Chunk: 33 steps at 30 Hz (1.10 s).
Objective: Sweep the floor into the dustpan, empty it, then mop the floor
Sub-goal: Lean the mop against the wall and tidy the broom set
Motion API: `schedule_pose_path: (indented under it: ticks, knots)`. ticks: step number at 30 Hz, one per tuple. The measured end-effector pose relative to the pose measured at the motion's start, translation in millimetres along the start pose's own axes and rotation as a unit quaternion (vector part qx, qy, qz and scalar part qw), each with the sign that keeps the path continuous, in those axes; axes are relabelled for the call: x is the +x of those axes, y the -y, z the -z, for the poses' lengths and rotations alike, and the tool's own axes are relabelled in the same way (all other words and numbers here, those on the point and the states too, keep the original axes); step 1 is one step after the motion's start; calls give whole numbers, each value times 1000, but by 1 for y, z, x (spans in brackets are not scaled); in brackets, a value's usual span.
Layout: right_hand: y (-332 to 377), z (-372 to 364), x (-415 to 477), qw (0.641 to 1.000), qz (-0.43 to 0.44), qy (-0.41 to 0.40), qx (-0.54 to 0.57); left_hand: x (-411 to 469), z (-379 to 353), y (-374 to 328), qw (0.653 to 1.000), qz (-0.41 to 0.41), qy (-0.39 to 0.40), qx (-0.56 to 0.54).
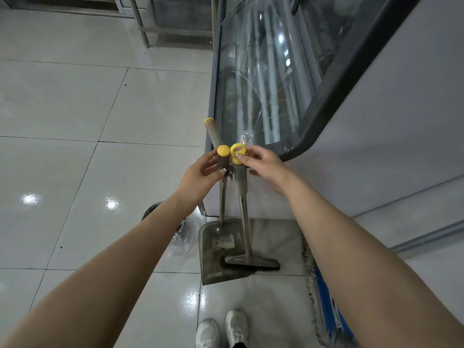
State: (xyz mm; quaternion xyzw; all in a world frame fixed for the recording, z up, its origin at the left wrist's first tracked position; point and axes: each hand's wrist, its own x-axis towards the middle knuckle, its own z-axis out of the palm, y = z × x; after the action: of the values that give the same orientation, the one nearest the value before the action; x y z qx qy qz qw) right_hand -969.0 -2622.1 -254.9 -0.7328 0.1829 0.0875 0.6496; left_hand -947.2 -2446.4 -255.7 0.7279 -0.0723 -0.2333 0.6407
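Dustpan with debris inside

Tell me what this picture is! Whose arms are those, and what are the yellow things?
No machine here: a person wears a camera on their head, so you look down along their own arms. The left hand holds the dustpan handle, topped by a yellow cap. The right hand pinches the yellow ring on the broom handle. Down on the tiled floor stand the dustpan, with some dirt in it, and the broom head. Their white shoes are at the bottom. A glass display case is on the right.
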Motion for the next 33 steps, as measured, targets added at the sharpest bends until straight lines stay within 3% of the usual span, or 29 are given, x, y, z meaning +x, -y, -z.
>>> schedule_pose_path:
  ticks: [20, 33]
  knots:
    - [17, 12, -58, 989, 109, -14, 100, -11, -3, -8, 999, 10, 28, 20]
    - [63, -30, -59, 976, 113, -115, 146, 4, 27, 2, 990, -6, 133, 48]
